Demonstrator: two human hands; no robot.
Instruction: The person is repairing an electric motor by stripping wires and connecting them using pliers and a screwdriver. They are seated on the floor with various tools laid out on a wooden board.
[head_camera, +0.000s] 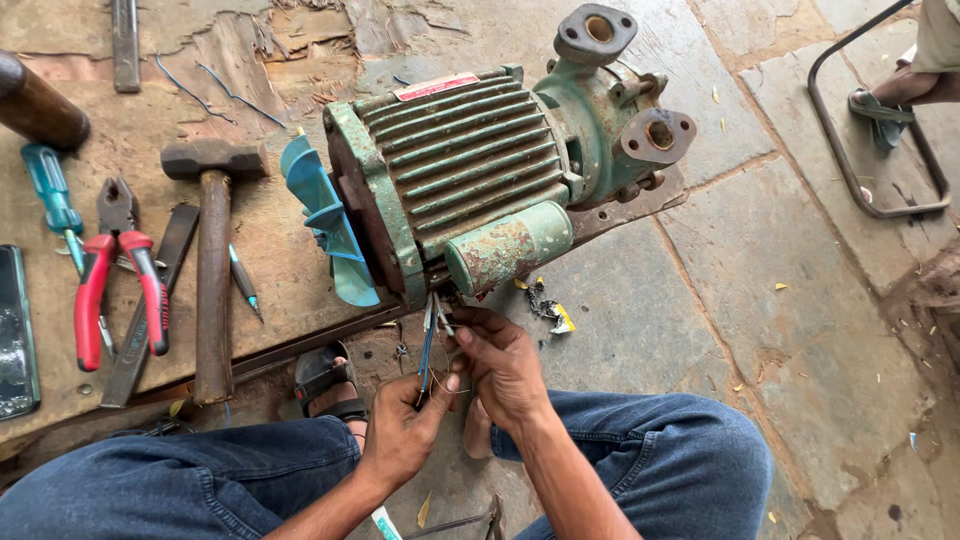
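Both hands, left hand and right hand, pinch the wires, probably blue, running lengthwise up into the green motor just ahead.

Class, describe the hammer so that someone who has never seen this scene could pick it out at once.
Left of the green motor pump, tools lie on a worn board. The hammer lies between the red-handled pliers and the pump's blue fan: the only tool with a wooden handle and blocky dark head.

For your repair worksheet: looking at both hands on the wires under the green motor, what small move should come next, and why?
Probably separate one wire from the bunch: the left hand pinches them together low down while the right hand fingers them near the motor.
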